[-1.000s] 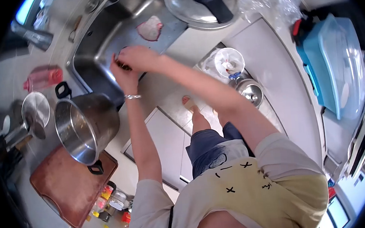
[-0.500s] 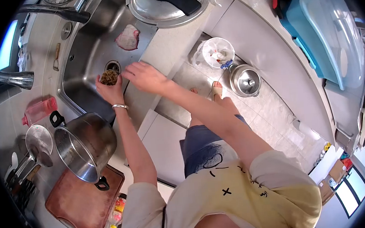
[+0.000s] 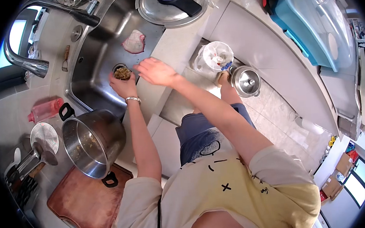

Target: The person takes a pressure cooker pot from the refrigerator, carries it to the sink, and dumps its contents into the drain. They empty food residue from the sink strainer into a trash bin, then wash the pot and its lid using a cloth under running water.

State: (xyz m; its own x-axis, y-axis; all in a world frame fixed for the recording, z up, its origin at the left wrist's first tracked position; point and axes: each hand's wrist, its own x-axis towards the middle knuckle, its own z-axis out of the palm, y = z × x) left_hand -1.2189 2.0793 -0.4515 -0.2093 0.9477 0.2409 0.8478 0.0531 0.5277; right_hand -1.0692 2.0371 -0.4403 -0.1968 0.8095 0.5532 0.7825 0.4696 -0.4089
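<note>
My left hand (image 3: 124, 86) is curled around a clump of brown food scraps (image 3: 122, 73) and holds it over the sink (image 3: 99, 71), beside the dark drain opening (image 3: 118, 67). Whether a strainer basket lies under the scraps is hidden by my fingers. My right hand (image 3: 156, 71) hovers just right of the clump near the sink's front edge, fingers stretched out with nothing in them. Farther back on the sink floor lies a pinkish-white cloth-like piece (image 3: 134, 42).
A large steel pot (image 3: 93, 143) with food bits inside stands left, partly over a wooden cutting board (image 3: 87, 205). The faucet (image 3: 59, 10) arches at upper left. A pressure-cooker lid (image 3: 171, 6) rests beyond the sink. On the floor are a lined trash bin (image 3: 216, 56) and a steel pot (image 3: 246, 80).
The view has shifted, so the sink and pot appear farther right. My left hand still holds the scraps. My right hand's fingers have straightened and drawn slightly away from the clump.
</note>
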